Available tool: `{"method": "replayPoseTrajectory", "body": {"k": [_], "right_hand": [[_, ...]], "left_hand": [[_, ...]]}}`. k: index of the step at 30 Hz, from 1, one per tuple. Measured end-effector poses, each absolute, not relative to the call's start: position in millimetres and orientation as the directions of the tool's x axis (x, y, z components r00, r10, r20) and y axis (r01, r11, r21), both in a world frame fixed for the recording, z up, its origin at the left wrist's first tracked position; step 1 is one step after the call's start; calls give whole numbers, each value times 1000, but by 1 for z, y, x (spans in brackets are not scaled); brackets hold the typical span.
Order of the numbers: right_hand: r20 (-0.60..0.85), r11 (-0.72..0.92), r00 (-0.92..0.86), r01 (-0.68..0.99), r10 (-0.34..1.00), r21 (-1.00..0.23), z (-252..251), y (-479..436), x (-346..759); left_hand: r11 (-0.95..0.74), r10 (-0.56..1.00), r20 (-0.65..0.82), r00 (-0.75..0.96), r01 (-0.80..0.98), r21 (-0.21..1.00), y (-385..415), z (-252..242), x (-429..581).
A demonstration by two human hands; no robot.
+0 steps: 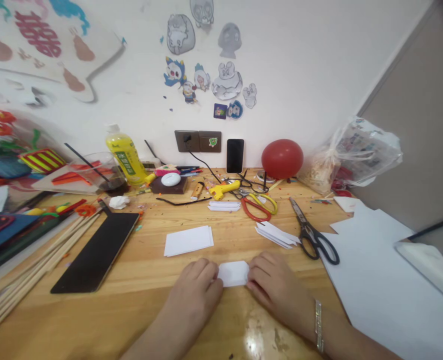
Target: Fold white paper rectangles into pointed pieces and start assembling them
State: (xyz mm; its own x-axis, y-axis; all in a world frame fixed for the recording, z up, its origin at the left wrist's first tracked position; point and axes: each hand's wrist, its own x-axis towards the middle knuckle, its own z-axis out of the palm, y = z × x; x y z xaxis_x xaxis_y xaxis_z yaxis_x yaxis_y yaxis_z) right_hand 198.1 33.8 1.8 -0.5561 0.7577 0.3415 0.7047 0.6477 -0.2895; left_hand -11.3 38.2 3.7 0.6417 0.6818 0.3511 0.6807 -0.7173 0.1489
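A small folded piece of white paper [233, 274] lies on the wooden table between my hands. My left hand [197, 287] pinches its left end, fingers pressed together. At the right end, my right hand [270, 280] grips the paper with curled fingers; a sparkly bracelet circles that wrist. Just beyond my left hand rests a short stack of white paper rectangles [189, 241]. Narrow folded white strips [277, 234] lie past my right hand, close to black-handled scissors [313, 237]. More folded strips [224, 206] sit farther back.
A black board [97, 252] and wooden sticks [37, 272] lie left. White paper sheets [386, 280] cover the right side. Toward the wall are red-and-yellow-handled scissors [257, 209], a yellow glue gun [223, 190], a phone [235, 156], a red balloon [282, 159] and a yellow bottle [127, 156].
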Motion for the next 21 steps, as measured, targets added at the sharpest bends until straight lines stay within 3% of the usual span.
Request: {"method": "replayPoseTrajectory", "body": {"k": [3, 6, 14, 21], "right_hand": [[294, 557, -475, 738, 830, -380, 1, 34, 195], [285, 507, -423, 769, 860, -389, -1, 33, 193], [274, 455, -374, 814, 886, -361, -3, 34, 190], [275, 433, -348, 822, 896, -370, -6, 36, 190]], "left_hand": [[-639, 767, 311, 561, 717, 279, 38, 3, -10], [-551, 835, 252, 490, 736, 395, 38, 1, -9], [-439, 898, 175, 404, 800, 409, 35, 7, -5], [-433, 901, 255, 351, 755, 492, 40, 2, -9]]}}
